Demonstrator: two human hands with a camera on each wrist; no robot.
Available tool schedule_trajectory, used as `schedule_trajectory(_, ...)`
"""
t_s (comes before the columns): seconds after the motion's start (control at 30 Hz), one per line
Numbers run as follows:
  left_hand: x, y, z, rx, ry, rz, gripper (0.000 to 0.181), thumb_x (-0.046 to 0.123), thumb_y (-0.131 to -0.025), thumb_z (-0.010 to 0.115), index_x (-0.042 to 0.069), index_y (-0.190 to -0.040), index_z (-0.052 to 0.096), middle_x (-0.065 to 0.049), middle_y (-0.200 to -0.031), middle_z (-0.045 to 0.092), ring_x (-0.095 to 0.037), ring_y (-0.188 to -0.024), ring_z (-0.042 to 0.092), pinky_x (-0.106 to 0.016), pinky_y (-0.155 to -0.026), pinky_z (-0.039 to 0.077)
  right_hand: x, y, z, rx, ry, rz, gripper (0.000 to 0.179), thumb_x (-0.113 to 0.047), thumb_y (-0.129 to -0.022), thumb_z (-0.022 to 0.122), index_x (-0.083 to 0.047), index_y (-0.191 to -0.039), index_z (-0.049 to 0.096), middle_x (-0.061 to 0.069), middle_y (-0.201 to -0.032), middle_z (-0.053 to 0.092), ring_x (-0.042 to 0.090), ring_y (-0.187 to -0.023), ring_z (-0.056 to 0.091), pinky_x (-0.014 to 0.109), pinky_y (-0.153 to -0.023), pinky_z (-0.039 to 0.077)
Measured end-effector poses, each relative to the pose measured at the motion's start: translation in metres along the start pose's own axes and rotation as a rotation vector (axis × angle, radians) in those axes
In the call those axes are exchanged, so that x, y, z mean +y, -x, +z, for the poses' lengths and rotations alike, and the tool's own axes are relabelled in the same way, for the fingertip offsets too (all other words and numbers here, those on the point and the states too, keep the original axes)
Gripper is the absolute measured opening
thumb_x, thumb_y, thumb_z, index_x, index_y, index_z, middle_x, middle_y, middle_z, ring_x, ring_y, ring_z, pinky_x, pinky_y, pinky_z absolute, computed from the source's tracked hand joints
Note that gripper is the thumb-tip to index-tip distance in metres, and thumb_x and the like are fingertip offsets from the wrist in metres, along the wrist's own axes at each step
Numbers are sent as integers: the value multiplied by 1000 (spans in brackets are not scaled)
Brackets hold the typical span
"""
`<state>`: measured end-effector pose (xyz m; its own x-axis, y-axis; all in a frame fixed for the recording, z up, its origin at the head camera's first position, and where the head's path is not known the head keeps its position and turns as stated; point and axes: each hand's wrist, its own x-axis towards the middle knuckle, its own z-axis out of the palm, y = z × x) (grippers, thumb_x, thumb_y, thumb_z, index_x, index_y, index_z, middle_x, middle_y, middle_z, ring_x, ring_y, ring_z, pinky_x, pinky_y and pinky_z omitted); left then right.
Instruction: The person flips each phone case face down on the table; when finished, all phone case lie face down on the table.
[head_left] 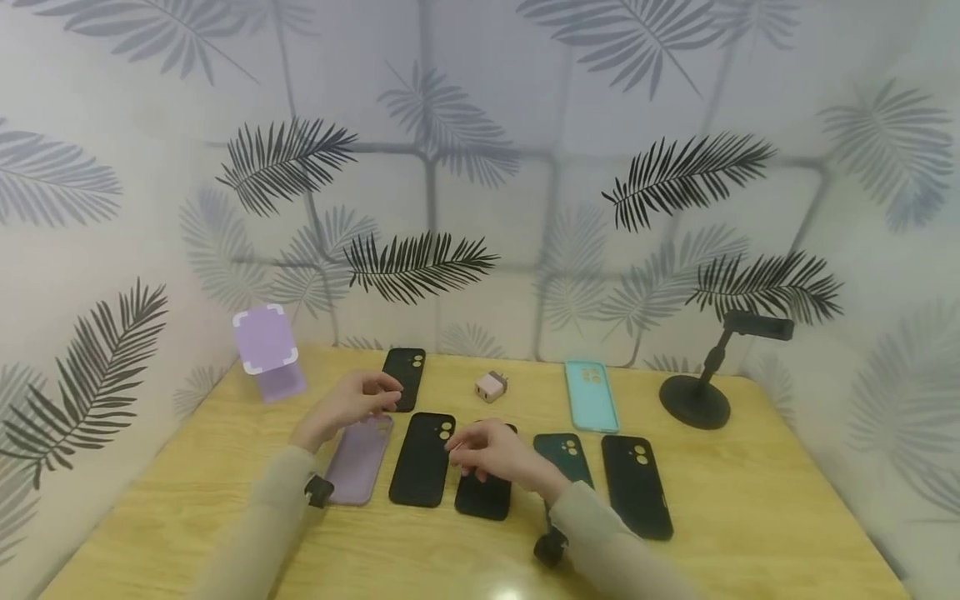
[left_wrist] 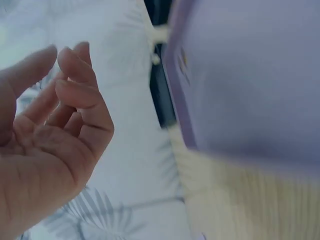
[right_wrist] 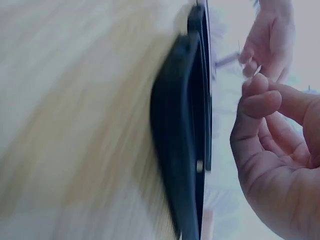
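My left hand (head_left: 352, 406) hovers over a purple phone case (head_left: 360, 460), with its fingers loosely bent. In the left wrist view the thumb stands apart from the fingers (left_wrist: 82, 100), and nothing shows between them. My right hand (head_left: 495, 454) is above a black phone case (head_left: 482, 497), which it partly hides. In the right wrist view its thumb and finger tips (right_wrist: 262, 102) come together; a tiny pale sliver shows there, too small to identify. Another black phone case (head_left: 422, 460) lies between the hands. A dark green phone case (head_left: 561, 454) is partly under the right wrist.
Behind are a black phone case (head_left: 405, 379), a pink charger plug (head_left: 491, 386) and a turquoise phone case (head_left: 592, 397). One more black phone case (head_left: 637, 487) lies at right. A purple phone stand (head_left: 267, 342) and a black round-based stand (head_left: 695, 402) flank the wooden table (head_left: 420, 554).
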<state>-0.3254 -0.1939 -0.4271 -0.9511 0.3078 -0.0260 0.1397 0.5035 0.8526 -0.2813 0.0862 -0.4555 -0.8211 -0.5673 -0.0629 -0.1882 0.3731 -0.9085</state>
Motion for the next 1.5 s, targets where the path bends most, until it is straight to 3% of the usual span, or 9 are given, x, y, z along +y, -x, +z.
schedule_trajectory(0.13, -17, -1, -16, -20, -29, -1, 30, 16, -95, 65, -4, -118, 64, -20, -96, 69, -28, -76, 62, -32, -60, 49, -4, -11, 20, -100, 0, -34, 20, -13, -95, 65, -3, -112, 71, 17, -86, 71, 17, -60, 59, 26, -49, 48)
schedule_trajectory(0.37, -44, -4, -35, -1, -37, -45, 29, 12, -92, 66, -5, -116, 64, -18, -102, 69, -19, -83, 59, -30, -65, 49, -20, -26, 45, -169, -12, -42, 18, -11, -93, 67, -5, -109, 73, 8, -80, 73, 16, -58, 63, 26, -44, 47)
schedule_trajectory(0.67, -62, -3, -44, -102, -34, -91, 33, 3, -88, 68, -10, -118, 62, -25, -116, 66, -20, -92, 66, -33, -78, 58, -31, -43, 72, -260, 57, -66, 20, -10, -93, 67, -8, -112, 74, 2, -66, 71, 10, -44, 56, 27, -41, 49)
schedule_trajectory(0.83, -67, -7, -46, -123, -4, -123, 34, -1, -88, 66, -12, -120, 61, -29, -123, 62, -21, -93, 68, -35, -80, 60, -36, -47, 81, -254, 136, -36, 21, -11, -94, 67, -12, -113, 74, -2, -61, 69, 9, -39, 52, 23, -39, 45)
schedule_trajectory(1.03, -68, -11, -45, -111, -55, -146, 30, -1, -86, 69, -11, -114, 66, -24, -112, 68, -16, -84, 68, -31, -75, 60, -36, -52, 85, -204, 215, -10, 17, -15, -91, 70, -14, -107, 77, -2, -60, 65, 7, -43, 48, 19, -40, 38)
schedule_trajectory(1.27, -62, -13, -44, -91, -121, -177, 21, -1, -85, 70, -9, -104, 71, -18, -99, 73, -13, -76, 69, -30, -72, 60, -39, -55, 82, -171, 347, -32, 16, -15, -89, 73, -12, -104, 78, -7, -87, 72, 1, -61, 59, 16, -56, 50)
schedule_trajectory(1.5, -62, -14, -46, -99, -165, -147, 16, 2, -86, 65, -5, -98, 71, -7, -85, 70, -13, -73, 63, -28, -65, 55, -47, -53, 84, -148, 413, 0, 13, -15, -90, 72, -11, -101, 78, -7, -82, 71, 2, -61, 55, 16, -55, 48)
